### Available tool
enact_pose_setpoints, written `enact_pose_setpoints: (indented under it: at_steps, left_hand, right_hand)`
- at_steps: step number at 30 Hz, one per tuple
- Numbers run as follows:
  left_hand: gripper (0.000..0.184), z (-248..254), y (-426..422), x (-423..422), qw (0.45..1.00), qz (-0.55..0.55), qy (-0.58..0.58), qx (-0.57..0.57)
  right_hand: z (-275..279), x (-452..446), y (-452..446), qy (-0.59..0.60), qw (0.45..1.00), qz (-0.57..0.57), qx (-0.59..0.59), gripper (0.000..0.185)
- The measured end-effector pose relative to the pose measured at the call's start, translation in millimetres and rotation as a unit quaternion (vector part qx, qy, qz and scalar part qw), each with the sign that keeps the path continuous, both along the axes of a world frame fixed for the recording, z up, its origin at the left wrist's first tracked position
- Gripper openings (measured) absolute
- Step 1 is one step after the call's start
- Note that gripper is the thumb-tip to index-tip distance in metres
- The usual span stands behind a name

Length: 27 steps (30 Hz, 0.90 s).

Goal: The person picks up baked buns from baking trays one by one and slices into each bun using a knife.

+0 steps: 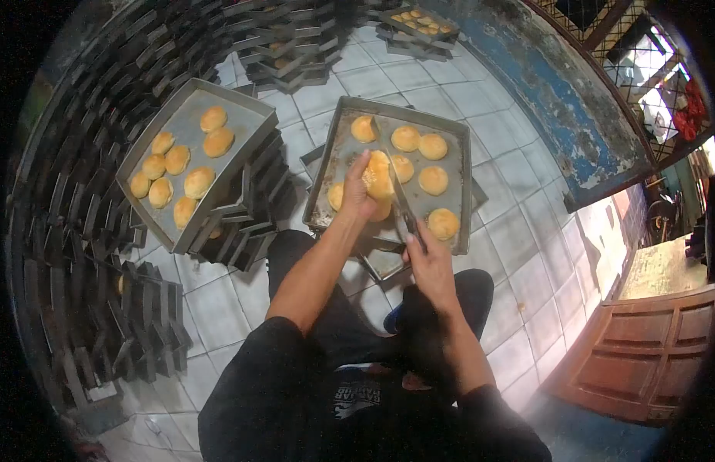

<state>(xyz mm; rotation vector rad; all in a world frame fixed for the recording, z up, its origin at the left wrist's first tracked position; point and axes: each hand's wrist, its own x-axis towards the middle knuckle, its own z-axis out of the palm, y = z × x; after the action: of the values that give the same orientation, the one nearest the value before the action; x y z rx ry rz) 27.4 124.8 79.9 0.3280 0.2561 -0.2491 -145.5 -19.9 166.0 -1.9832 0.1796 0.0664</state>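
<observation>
My left hand [360, 194] is closed on a golden bun [378, 177], held up over the metal baking tray [464, 204] in front of me. In my right hand [432, 268] is a long knife [401, 202], gripped by its dark handle. Its blade slants up along the right side of the held bun; whether it cuts into the bread I cannot tell. Several round buns lie in this tray, among them a bun [433, 180] right of the knife and a bun [443, 224] at the near right corner. The held bun and left hand hide part of the tray.
At the left, another tray [253, 115] with several buns tops a stack of trays [253, 204]. Tall stacks of dark trays [73, 177] line the left side. Buns in a tray [423, 21] stand far back. A wooden door panel [634, 358] is at lower right, beside the tiled floor [511, 316].
</observation>
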Motion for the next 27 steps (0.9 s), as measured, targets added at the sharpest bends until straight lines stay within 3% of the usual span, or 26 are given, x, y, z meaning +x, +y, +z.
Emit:
enact_pose_setpoints:
  at_steps: [1, 5, 9, 14, 16, 21, 24, 27]
  left_hand:
    - [0.02, -3, 8, 7, 1.0, 0.004, -0.015, 0.008]
    - [0.017, 6, 1, -3, 0.997, -0.014, -0.063, 0.049]
    - [0.016, 10, -16, -17, 0.993, -0.068, -0.076, 0.067]
    - [0.022, -15, 5, 11, 0.999, -0.021, -0.021, 0.029]
    - [0.024, -19, 11, 17, 0.999, -0.028, -0.025, 0.01]
    - [0.028, -11, -11, 1, 0.996, -0.075, -0.053, 0.007]
    - [0.029, -5, -13, -7, 0.998, -0.066, -0.013, 0.016]
    - [0.03, -16, 3, 10, 0.999, -0.035, -0.016, 0.001]
  right_hand:
    - [-3, -13, -3, 0.004, 0.999, 0.014, -0.046, 0.05]
    - [-11, -45, -5, -0.009, 0.999, -0.009, 0.042, 0.048]
    - [7, 3, -7, 0.025, 0.999, 0.001, 0.038, 0.049]
    - [0, -17, -9, 0.035, 0.999, 0.022, 0.016, 0.048]
    - [-15, -43, -12, -0.022, 0.998, 0.028, 0.055, 0.048]
    - [-9, -18, -8, 0.013, 0.999, -0.006, 0.046, 0.049]
    - [-7, 19, -3, 0.019, 0.999, 0.018, 0.027, 0.05]
    - [-11, -17, -9, 0.016, 0.999, 0.022, 0.024, 0.049]
